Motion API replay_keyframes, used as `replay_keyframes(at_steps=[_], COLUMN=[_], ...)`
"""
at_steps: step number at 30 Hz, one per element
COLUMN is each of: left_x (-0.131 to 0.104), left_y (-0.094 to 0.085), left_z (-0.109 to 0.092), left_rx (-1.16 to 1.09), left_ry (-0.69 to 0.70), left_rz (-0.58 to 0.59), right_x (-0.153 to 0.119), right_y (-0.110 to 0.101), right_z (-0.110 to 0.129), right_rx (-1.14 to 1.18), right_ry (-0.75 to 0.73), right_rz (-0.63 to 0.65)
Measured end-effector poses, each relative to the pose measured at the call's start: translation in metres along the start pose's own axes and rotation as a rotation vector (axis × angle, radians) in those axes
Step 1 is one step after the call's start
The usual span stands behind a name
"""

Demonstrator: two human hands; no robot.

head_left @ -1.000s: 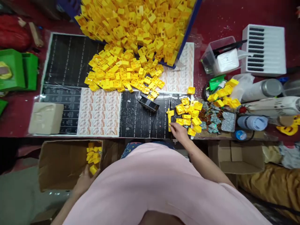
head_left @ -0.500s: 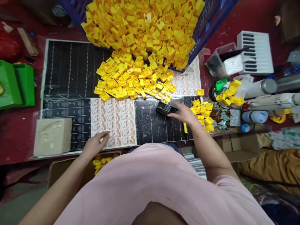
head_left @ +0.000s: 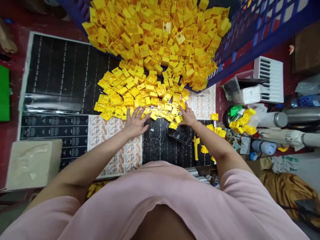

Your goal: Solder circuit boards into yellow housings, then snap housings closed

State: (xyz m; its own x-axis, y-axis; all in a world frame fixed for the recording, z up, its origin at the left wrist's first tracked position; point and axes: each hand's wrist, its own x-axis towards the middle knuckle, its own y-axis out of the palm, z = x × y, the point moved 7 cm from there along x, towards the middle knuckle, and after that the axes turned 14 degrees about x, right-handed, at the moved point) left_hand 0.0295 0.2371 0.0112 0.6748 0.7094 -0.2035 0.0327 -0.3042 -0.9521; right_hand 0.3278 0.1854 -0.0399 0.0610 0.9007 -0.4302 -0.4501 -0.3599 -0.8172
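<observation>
A heap of small yellow plastic pieces (head_left: 135,90) spreads over the table from a tipped blue basket (head_left: 212,78). My left hand (head_left: 136,124) lies at the heap's near edge, palm down, fingers spread against the closest pieces. At the right end of the same edge, my right hand (head_left: 188,116) touches pieces with its fingers, thumb apart; some fingertips are hidden among them. Just below it a black box-like object (head_left: 179,136) rests on the black sheet, held by neither hand. Beside that lies a yellow stick-shaped part (head_left: 196,148).
A beige block (head_left: 35,163) stands at the front left and a green bin (head_left: 4,93) at the left edge. To the right are more loose yellow pieces (head_left: 220,132), a clear plastic box (head_left: 233,88), a white slotted tray (head_left: 270,78) and several bottles.
My right hand has let go of the black object and moved up to the heap. My left hand has moved up and right from the table's front to the heap's near edge.
</observation>
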Motion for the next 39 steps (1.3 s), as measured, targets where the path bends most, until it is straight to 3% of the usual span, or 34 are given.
replay_keyframes(at_steps=[3,6,9,14,16,18,21,23,27,31,35,39], left_x=[0.031,0.021,-0.019,-0.095,-0.121,-0.144,-0.164,-0.161,-0.125,-0.108,-0.14,-0.188], left_y=[0.003,0.012,0.026,0.048,0.05,0.047,0.043,0.045,0.053,0.06,0.075,0.109], left_z=[0.038,0.061,0.071,0.075,0.075,0.074,0.065,0.049,0.014,0.005,0.007,-0.012], left_rx=[0.127,0.163,0.132,-0.06,-0.132,-0.181,-0.202,-0.217,-0.222,-0.185,-0.167,-0.146], left_ry=[-0.12,-0.124,-0.156,-0.256,-0.282,-0.324,-0.386,-0.367,-0.277,-0.228,-0.233,-0.23], left_rz=[0.123,0.169,0.144,0.063,0.058,0.049,0.021,-0.004,-0.054,-0.03,0.008,0.055], right_x=[0.021,0.04,0.055,0.065,0.066,0.066,0.052,0.03,-0.027,-0.054,-0.073,-0.096], right_y=[0.004,0.013,0.034,0.075,0.079,0.066,0.03,0.021,0.059,0.101,0.126,0.15], right_z=[0.02,0.047,0.092,0.188,0.212,0.223,0.222,0.212,0.198,0.188,0.171,0.156], right_rx=[-0.007,0.003,0.031,0.052,0.033,0.041,0.135,0.211,0.327,0.53,0.91,1.349], right_ry=[-0.077,-0.156,-0.254,-0.398,-0.427,-0.463,-0.473,-0.351,-0.132,-0.053,0.025,0.198], right_rz=[0.024,0.073,0.164,0.377,0.472,0.488,0.334,0.27,0.238,0.192,0.279,0.481])
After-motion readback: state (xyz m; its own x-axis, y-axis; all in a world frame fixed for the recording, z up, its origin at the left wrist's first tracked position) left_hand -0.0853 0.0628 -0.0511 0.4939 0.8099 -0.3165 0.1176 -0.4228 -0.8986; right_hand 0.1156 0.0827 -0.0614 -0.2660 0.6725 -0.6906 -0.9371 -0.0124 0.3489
